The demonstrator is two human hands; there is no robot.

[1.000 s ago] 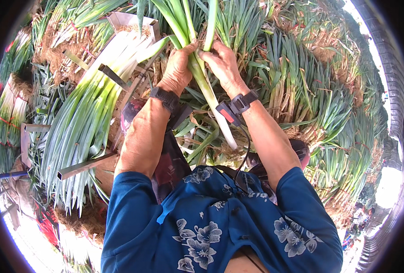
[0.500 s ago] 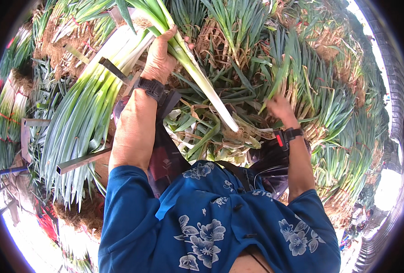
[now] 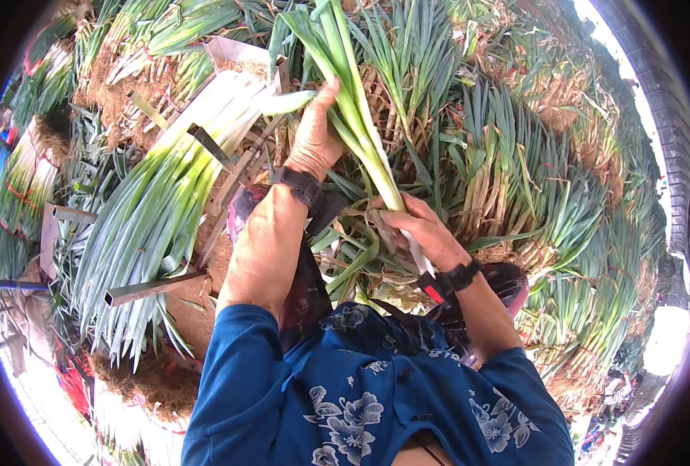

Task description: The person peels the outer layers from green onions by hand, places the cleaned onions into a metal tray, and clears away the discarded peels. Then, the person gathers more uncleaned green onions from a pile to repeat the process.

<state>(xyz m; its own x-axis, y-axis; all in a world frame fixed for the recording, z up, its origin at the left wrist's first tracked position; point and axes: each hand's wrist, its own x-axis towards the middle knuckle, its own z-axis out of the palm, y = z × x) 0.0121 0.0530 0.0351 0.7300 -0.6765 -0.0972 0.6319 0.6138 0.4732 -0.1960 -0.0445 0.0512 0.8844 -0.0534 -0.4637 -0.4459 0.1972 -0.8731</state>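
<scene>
A long green onion slants in front of me, green leaves up and white end down. My left hand is closed around its leafy upper part. Lower down, my right hand grips the pale stalk, its fingers wrapped round it; a strip of white shows below that hand. Left of my left hand, a pile of trimmed green onions lies in a metal rack, white ends away from me and leaves toward me. Loose leaves and peelings lie beneath my hands.
The rack's square metal bar juts out at the left, and a dark upright stands against the pile. Untrimmed green onions with dry outer leaves crowd the right and far sides. Tied bundles lie at the far left.
My right hand has come left from the standing onions and closed on the stalk. My left hand has shifted right, carrying the green onion, which stands a little steeper.
</scene>
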